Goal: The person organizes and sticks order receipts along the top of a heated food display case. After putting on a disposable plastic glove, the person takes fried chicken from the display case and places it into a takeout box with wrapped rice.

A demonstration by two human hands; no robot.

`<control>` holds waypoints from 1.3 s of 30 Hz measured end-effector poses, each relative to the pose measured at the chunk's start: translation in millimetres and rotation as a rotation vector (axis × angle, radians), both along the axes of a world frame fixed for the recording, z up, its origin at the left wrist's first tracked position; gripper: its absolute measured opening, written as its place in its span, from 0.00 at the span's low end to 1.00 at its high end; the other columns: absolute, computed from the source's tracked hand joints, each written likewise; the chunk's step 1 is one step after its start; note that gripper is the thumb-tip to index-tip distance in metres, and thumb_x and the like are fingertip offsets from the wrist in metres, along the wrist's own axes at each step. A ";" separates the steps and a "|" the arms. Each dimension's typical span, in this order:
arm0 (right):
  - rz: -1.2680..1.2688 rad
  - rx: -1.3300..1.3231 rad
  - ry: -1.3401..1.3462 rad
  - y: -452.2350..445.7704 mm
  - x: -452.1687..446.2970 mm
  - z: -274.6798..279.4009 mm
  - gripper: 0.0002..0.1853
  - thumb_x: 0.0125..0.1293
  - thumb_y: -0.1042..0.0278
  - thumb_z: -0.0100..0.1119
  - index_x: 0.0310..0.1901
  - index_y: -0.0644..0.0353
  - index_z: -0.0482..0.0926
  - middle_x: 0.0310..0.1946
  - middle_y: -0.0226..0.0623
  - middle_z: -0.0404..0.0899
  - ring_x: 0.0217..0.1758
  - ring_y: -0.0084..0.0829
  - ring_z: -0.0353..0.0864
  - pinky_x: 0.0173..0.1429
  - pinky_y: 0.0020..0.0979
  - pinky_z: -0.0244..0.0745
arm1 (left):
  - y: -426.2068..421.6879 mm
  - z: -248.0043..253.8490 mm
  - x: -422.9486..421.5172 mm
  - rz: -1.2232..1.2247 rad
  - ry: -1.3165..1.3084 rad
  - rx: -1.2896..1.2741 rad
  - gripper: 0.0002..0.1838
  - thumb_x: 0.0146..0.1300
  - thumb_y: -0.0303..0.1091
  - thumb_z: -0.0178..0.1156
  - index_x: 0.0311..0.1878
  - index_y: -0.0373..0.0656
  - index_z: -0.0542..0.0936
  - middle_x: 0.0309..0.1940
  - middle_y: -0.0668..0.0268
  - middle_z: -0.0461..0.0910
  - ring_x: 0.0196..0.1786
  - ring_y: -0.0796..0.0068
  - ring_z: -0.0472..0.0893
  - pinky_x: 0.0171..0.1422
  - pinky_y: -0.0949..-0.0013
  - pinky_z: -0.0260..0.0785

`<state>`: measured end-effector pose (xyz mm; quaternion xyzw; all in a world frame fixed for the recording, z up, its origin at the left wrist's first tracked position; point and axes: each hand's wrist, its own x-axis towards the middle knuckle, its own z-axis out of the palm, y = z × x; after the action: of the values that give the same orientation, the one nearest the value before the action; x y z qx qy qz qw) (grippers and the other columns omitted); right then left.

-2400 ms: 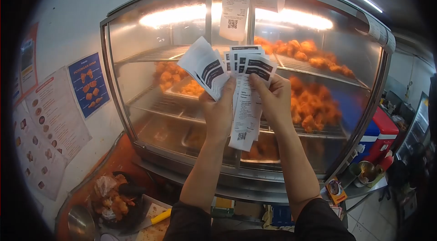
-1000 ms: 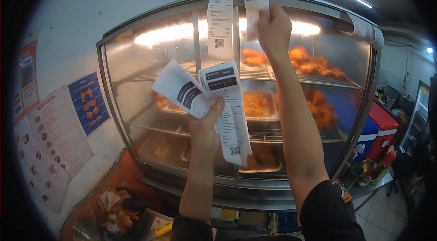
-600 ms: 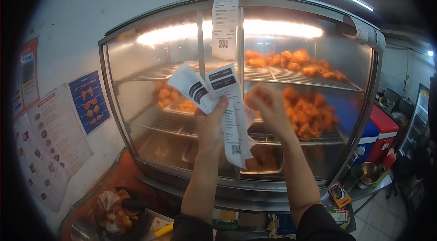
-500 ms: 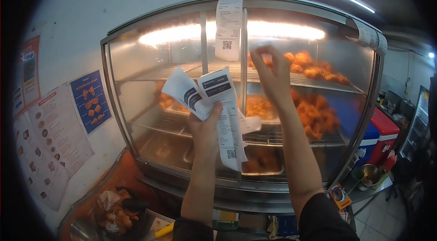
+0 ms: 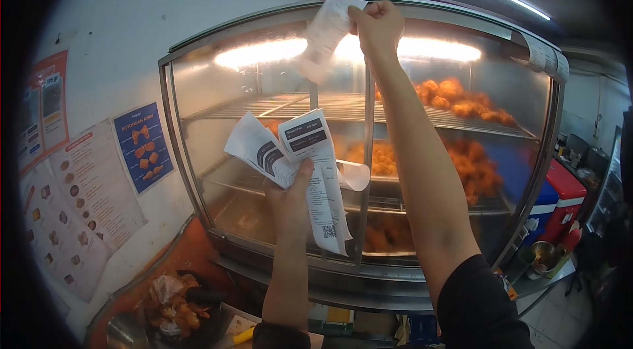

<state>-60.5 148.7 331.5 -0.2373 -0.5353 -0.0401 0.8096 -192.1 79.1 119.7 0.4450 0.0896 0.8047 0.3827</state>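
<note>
My left hand point(image 5: 288, 196) is closed on a fanned bundle of printed receipts point(image 5: 307, 144), held in front of the middle of a glass display cabinet point(image 5: 264, 19). A rolled slip point(image 5: 353, 176) sticks out to the right of the bundle. Up at the cabinet's top edge, my right hand point(image 5: 381, 27) pinches the upper corner of a single receipt point(image 5: 328, 31), which hangs tilted and blurred at its lower end. Fried food pieces point(image 5: 461, 98) lie on the wire shelves behind the glass.
More receipts point(image 5: 544, 57) hang at the cabinet's top right corner. Blue point(image 5: 542, 204) and red point(image 5: 568, 194) coolers stand to the right, near a metal bowl point(image 5: 543, 256). Posters point(image 5: 144, 148) cover the left wall. Below them is a dark bowl of food scraps point(image 5: 177, 309).
One receipt has gone from the cabinet's top edge, and a slip now juts from the left hand's bundle. My right hand has risen again and taken the other hanging receipt, now tilted left.
</note>
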 end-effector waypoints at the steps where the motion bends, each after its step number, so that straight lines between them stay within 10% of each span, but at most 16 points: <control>1: -0.036 0.002 -0.004 -0.5 0.0 -4.5 0.12 0.46 0.69 0.62 0.22 0.62 0.67 0.19 0.36 0.70 0.24 0.30 0.71 0.32 0.33 0.68 | -1.8 0.3 -0.2 -0.001 0.001 -0.001 0.09 0.56 0.25 0.60 0.40 0.33 0.75 0.32 0.63 0.79 0.31 0.79 0.78 0.34 0.77 0.71; 30: -0.025 -0.024 -0.142 1.2 20.5 -47.8 0.06 0.51 0.74 0.55 0.31 0.65 0.74 0.23 0.34 0.75 0.29 0.23 0.74 0.34 0.25 0.70 | -28.7 10.4 -3.1 0.028 -0.028 0.114 0.19 0.56 0.22 0.57 0.52 0.33 0.68 0.42 0.60 0.75 0.42 0.74 0.76 0.45 0.73 0.70; 34: 0.066 -0.324 -0.707 -60.8 22.1 -110.1 0.09 0.54 0.75 0.50 0.35 0.70 0.75 0.26 0.34 0.72 0.27 0.20 0.71 0.33 0.26 0.68 | -37.9 7.8 3.4 -0.072 -0.082 0.191 0.23 0.56 0.20 0.57 0.56 0.33 0.65 0.45 0.59 0.73 0.44 0.74 0.75 0.47 0.72 0.69; 39: 0.328 -0.386 -0.772 -101.2 32.4 -169.0 0.15 0.54 0.74 0.44 0.41 0.62 0.79 0.23 0.39 0.71 0.26 0.28 0.70 0.34 0.30 0.66 | -25.4 -4.0 28.9 -0.078 -0.040 0.129 0.23 0.56 0.20 0.58 0.55 0.33 0.65 0.46 0.59 0.74 0.45 0.75 0.75 0.48 0.74 0.69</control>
<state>-28.1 47.5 162.5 -0.2638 -0.8257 0.1035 0.4877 -163.2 53.7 115.7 0.4558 0.0126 0.8020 0.3860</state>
